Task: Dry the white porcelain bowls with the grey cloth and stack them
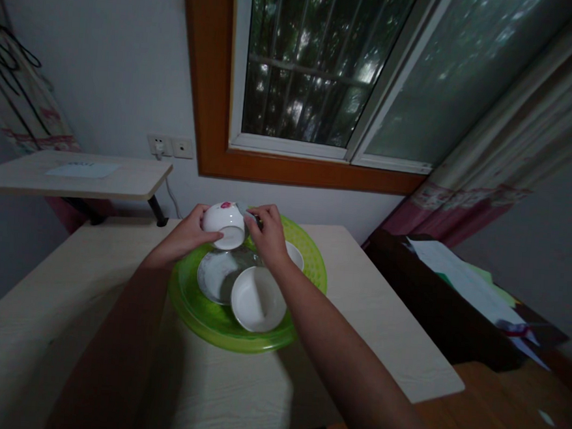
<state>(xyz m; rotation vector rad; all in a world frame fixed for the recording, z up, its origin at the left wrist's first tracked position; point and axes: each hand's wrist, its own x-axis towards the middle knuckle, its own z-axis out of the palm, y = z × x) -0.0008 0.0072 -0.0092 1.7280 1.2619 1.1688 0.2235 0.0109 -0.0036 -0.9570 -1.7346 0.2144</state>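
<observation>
My left hand is closed on a white bowl with a red flower on its side. The bowl is tilted, its foot towards me, above a green plastic basin. At the bowl's right side is my right hand, fingers bent together around something greyish and dark that I cannot make out. Beneath the hands, the basin holds a patterned plate and a white bowl that overlaps it. Another white dish is partly hidden behind my right wrist.
The basin stands on a pale wooden table. A raised shelf with a paper on it is at the left, near wall sockets. Behind is a window. Papers lie on dark furniture at the right.
</observation>
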